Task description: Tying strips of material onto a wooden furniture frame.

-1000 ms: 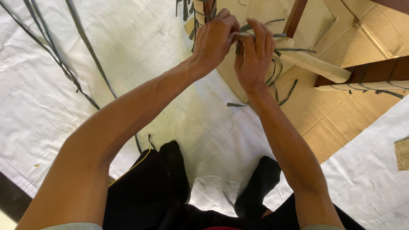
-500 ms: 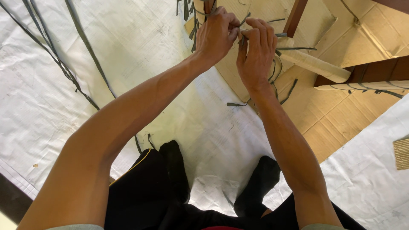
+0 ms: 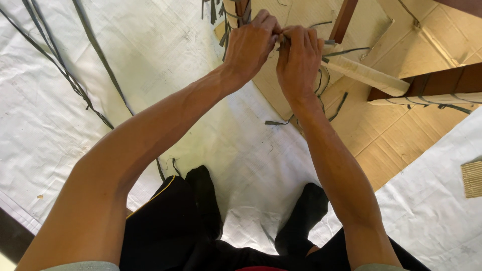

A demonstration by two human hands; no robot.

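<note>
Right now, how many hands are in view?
2. The left hand and right hand meet at top centre, pinching a thin strip beside the pale rod. None seem hidden.

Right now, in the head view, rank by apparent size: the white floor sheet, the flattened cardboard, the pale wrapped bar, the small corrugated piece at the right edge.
1. White floor sheet
2. Flattened cardboard
3. Pale wrapped bar, partly hidden behind the hands
4. Small corrugated piece, cut off by the frame edge

Floor covered by white woven sheeting [image 3: 125, 75] and flattened brown cardboard [image 3: 396, 135]; dark wooden furniture frame [image 3: 442, 83] at upper right.
</note>
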